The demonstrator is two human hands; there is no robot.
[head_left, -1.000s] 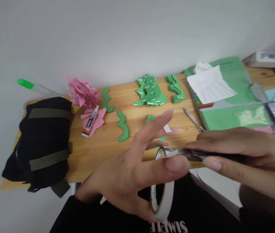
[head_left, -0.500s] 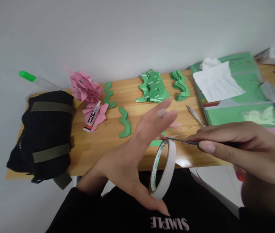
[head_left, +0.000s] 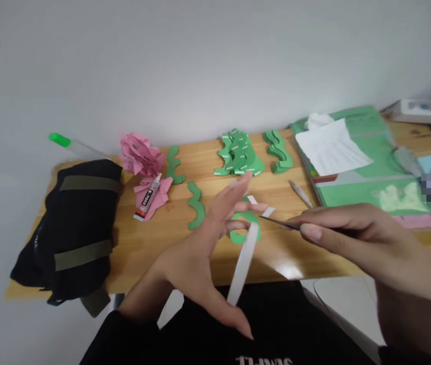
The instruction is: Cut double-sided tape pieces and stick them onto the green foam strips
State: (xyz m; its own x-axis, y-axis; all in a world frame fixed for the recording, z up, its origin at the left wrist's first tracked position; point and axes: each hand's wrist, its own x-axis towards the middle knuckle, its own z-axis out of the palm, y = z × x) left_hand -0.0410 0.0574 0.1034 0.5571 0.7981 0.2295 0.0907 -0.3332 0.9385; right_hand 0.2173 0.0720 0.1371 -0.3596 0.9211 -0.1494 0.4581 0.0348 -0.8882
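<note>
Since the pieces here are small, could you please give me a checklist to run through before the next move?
1. Left hand supports the white tape roll: ok, between thumb and fingers.
2. Right hand grips the thin dark tool: ok.
3. White strips at the left hand's fingers: ok, two show.
4. Tool tip touching a strip: cannot tell.
5. Green cutout in full view: not ok, left hand partly covers it.

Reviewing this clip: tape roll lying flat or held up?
Held up: the tape roll shows edge-on between thumb and fingers of the left hand.
</note>
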